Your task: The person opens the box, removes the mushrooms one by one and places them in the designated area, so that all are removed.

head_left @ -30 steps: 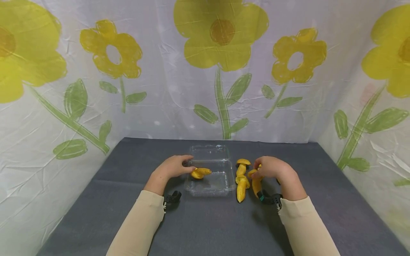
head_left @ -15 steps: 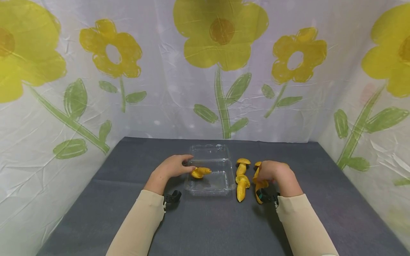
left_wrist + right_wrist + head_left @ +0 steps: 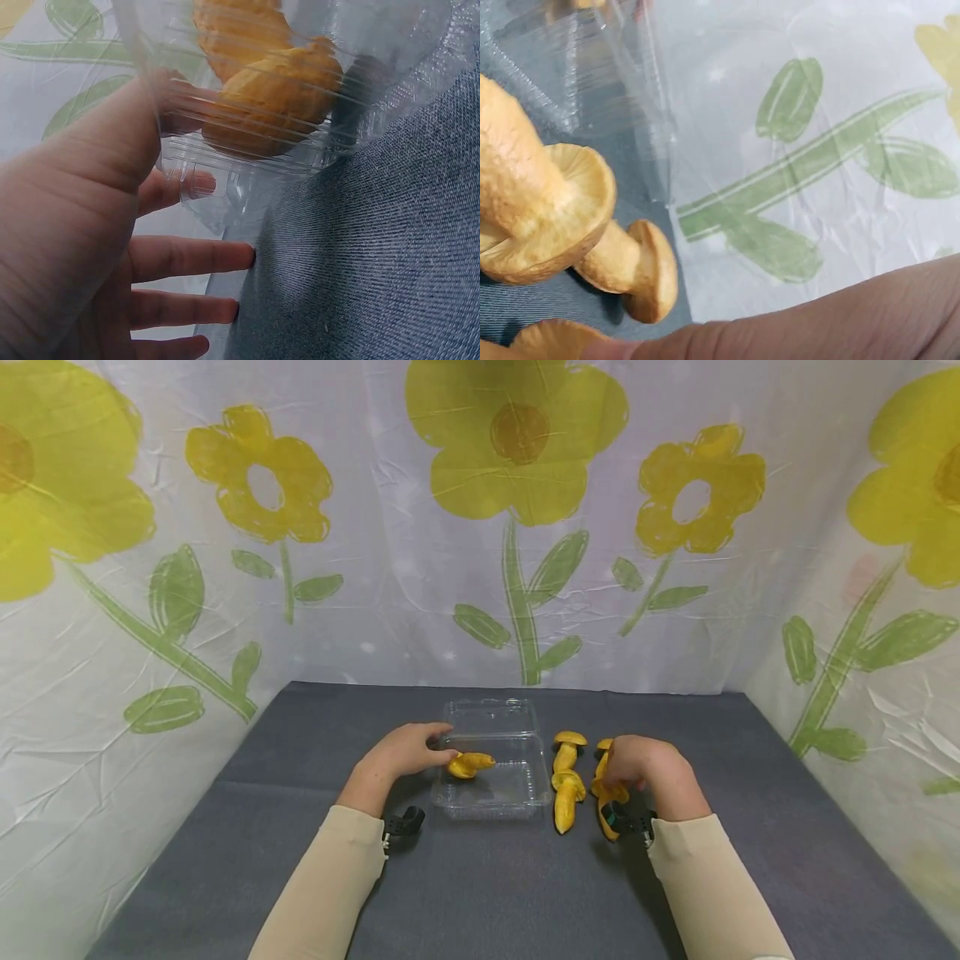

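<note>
A clear plastic clamshell container (image 3: 529,789) stands with its lid back, holding a yellow mushroom (image 3: 472,765). My left hand (image 3: 405,750) holds its left side, thumb over the wall near the mushroom. In the left wrist view, the other fingers (image 3: 191,253) stretch outside the plastic. My right hand (image 3: 641,762) pinches a yellow mushroom (image 3: 551,339) low over the table, thumb on its cap; the other fingertips are hidden. Another mushroom (image 3: 602,765) lies just beyond it. To their left, two more mushrooms lie in line, the far one (image 3: 567,752) behind the near one (image 3: 566,806).
The dark cloth-covered table (image 3: 480,893) runs back to a white curtain (image 3: 367,610) printed with yellow flowers. The raised clear lid (image 3: 491,718) stands behind the container. Black straps (image 3: 405,822) circle both wrists.
My right hand has brought its mushroom down beside the left row and moved slightly toward me. Since half a second ago that mushroom has shifted a little. The left hand stays put.
</note>
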`<state>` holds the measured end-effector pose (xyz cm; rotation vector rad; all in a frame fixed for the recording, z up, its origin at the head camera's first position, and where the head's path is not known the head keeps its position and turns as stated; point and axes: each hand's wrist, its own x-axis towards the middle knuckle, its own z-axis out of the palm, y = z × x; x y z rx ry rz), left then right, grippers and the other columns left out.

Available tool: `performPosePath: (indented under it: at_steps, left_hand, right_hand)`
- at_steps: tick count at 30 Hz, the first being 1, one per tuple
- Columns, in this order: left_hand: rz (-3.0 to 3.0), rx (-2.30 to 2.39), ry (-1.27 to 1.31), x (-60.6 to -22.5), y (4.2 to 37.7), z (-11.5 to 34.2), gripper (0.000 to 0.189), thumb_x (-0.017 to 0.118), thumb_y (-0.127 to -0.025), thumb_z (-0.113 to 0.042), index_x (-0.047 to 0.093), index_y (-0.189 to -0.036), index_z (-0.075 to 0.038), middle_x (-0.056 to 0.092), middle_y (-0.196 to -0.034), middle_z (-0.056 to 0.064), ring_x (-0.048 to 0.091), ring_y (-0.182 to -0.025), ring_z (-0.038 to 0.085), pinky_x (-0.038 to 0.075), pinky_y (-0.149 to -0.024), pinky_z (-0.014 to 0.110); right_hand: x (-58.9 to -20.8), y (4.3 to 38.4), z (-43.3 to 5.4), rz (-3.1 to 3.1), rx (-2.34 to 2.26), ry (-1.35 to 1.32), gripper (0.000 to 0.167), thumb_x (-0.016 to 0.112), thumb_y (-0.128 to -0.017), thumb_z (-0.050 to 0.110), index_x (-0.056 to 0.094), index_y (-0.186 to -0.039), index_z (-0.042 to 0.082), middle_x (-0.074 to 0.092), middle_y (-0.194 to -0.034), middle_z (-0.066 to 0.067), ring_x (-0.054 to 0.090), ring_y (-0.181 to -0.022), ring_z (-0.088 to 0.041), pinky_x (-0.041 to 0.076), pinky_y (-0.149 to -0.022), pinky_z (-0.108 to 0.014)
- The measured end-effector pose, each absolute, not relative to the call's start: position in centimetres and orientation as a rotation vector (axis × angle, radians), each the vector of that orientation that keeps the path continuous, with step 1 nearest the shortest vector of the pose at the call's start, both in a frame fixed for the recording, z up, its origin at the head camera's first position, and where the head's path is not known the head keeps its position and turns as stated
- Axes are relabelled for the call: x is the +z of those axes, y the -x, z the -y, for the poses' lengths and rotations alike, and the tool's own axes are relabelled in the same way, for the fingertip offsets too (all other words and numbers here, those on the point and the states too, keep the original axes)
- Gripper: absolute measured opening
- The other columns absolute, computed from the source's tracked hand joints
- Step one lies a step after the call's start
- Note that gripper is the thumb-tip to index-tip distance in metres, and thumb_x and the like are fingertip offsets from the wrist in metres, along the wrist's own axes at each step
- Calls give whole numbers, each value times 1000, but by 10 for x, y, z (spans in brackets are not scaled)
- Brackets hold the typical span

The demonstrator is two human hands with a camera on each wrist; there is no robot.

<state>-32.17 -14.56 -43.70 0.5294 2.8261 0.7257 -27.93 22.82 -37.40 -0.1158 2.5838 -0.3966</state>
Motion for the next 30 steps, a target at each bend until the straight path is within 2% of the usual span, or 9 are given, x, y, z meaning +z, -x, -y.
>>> performPosePath:
  at_steps: [3, 6, 10, 17, 21, 23, 26, 30]
  left_hand:
    - [-2828, 722, -532, -437, 322, 145, 68, 69, -98, -47, 48, -156, -19, 60, -142, 12, 58, -127, 33, 50, -101, 56]
    - [-2829, 716, -531, -437, 322, 145, 68, 69, -98, -47, 48, -156, -19, 60, -142, 13, 58, -127, 33, 50, -101, 56]
    - [-2831, 714, -527, -438, 323, 145, 68, 69, -98, -48, 48, -156, -19, 60, -142, 12, 58, -127, 33, 50, -101, 56]
    - [-2837, 715, -518, -440, 325, 145, 68, 69, -97, -48, 49, -155, -19, 60, -141, 12, 59, -126, 32, 51, -100, 56]
    - [-2840, 712, -512, -440, 325, 145, 68, 69, -98, -49, 49, -155, -19, 60, -142, 12, 59, -126, 32, 50, -101, 56]
    - [-2841, 703, -512, -440, 325, 145, 69, 68, -98, -50, 49, -156, -18, 60, -142, 12, 59, -127, 32, 50, -101, 56]
    - [-2844, 692, -513, -440, 325, 146, 70, 65, -98, -54, 49, -155, -18, 59, -143, 12, 58, -127, 33, 50, -101, 57]
    - [-2852, 680, -526, -441, 326, 146, 73, 59, -98, -62, 48, -156, -19, 57, -145, 12, 57, -129, 34, 47, -103, 59]
  right_hand:
    - [-369, 278, -228, -2600, -426, 104, 16, 74, -92, 20, 74, -95, 4, 61, -83, -5, 56, -68, -20, 51, -60, -30]
    - [-363, 274, -227, -2673, -434, 84, 31, 75, -93, 26, 68, -111, 1, 64, -98, -9, 59, -78, -25, 53, -66, -38]
    - [-354, 267, -219, -2817, -397, 131, 44, 75, -94, 32, 63, -122, 0, 65, -107, -12, 59, -82, -25, 52, -71, -44]
    - [-359, 266, -188, -2993, -415, 321, 38, 73, -97, 32, 67, -122, 5, 69, -102, -7, 61, -75, -19, 54, -67, -41]
    - [-369, 263, -167, -3062, -494, 586, 30, 73, -98, 28, 69, -119, 7, 67, -101, -6, 62, -81, -18, 55, -71, -39]
    - [-375, 261, -157, -3058, -538, 759, 29, 71, -100, 29, 70, -121, 10, 67, -108, -6, 64, -90, -21, 56, -76, -41]
    - [-384, 258, -142, -2967, -587, 996, 33, 64, -104, 33, 69, -131, 14, 64, -127, -9, 65, -110, -26, 56, -88, -45]
    - [-396, 257, -129, -2796, -578, 1150, 43, 53, -109, 38, 62, -144, 16, 48, -151, -16, 51, -135, -36, 47, -106, -54]
